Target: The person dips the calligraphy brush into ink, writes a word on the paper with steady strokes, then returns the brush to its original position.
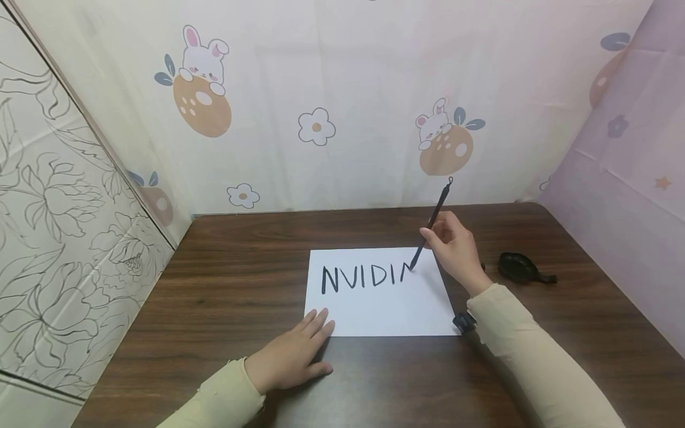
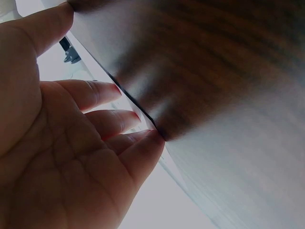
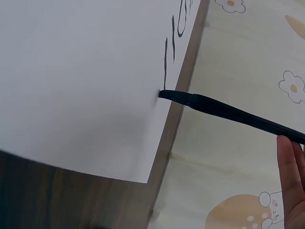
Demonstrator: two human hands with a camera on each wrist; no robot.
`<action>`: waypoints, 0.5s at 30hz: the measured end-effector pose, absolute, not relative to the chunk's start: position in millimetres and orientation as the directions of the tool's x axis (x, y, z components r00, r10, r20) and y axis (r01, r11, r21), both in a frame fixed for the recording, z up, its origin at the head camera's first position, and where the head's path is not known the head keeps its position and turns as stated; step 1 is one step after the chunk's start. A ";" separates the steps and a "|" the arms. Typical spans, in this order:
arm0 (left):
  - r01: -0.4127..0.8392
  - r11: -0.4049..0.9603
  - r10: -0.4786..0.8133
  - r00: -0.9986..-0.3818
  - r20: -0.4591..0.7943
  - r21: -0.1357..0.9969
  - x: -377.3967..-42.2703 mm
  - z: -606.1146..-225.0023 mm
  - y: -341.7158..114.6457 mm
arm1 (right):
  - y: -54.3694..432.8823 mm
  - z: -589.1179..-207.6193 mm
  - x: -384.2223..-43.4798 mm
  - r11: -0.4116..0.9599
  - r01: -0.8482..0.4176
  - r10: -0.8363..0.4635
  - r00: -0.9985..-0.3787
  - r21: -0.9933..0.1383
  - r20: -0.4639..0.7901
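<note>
A sheet of white paper (image 1: 385,312) lies on the table, bearing large black brushed letters (image 1: 353,278) that read NVIDI, followed by a slanting stroke. My right hand (image 1: 455,246) pinches a black ink brush (image 1: 437,209) between thumb and fingers, its handle tilted up and away to the right. In the right wrist view the bristles of the brush (image 3: 176,96) touch the paper (image 3: 81,86) at the lower end of a stroke. My left hand (image 1: 291,353) rests with extended fingers on the paper's lower left corner, the thumb on the table.
A small black dish (image 1: 519,267) with a short handle stands right of the right hand. The dark wooden table (image 1: 230,297) meets a patterned backdrop (image 1: 364,160) behind, with further panels at left and right.
</note>
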State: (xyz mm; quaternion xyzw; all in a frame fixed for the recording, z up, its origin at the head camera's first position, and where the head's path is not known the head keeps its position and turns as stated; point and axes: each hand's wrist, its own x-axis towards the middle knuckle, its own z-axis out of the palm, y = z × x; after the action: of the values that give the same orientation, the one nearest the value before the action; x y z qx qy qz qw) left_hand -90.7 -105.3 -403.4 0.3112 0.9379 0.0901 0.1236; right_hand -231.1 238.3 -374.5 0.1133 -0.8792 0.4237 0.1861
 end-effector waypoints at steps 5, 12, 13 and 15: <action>0.561 0.790 0.606 -0.776 -0.177 0.246 -90.7 -403.8 -104.9 | 241.4 -373.0 -227.2 0.618 -0.351 -0.044 -0.909 -0.703 0.415; 0.556 0.793 0.603 -0.776 -0.188 0.250 -91.2 -403.4 -104.4 | 245.2 -371.1 -221.6 0.593 -0.357 -0.071 -0.916 -0.721 0.396; 0.554 0.794 0.602 -0.776 -0.190 0.251 -91.3 -403.3 -104.3 | 245.8 -370.7 -221.0 0.596 -0.359 -0.075 -0.916 -0.719 0.395; 0.553 0.794 0.601 -0.776 -0.192 0.253 -91.3 -403.2 -104.2 | 246.8 -369.9 -219.4 0.601 -0.361 -0.084 -0.916 -0.713 0.393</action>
State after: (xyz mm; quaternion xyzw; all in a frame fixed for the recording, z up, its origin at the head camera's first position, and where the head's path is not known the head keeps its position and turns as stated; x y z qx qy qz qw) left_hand -91.3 -104.2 -403.2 0.3076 0.9378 0.0914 0.1324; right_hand -219.4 246.8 -369.9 0.1264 -0.8800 0.4283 0.1616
